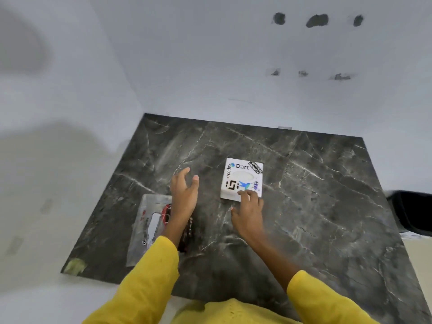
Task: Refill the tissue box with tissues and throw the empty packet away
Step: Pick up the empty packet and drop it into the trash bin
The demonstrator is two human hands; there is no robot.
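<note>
A white square tissue box [242, 177] covered in stickers, with an oval opening on top, sits on the dark marble tabletop [315, 206]. My right hand [247, 211] rests its fingertips on the box's near edge, fingers spread. My left hand [184, 192] hovers just left of the box, open and holding nothing. Under my left forearm lies a clear plastic tissue packet [149, 225] with red printing, flat on the table; my arm hides its right part.
White walls close in behind and to the left of the table. A dark bin-like container [411, 213] stands past the table's right edge. A scrap of greenish tape [74, 266] sticks to the near left corner.
</note>
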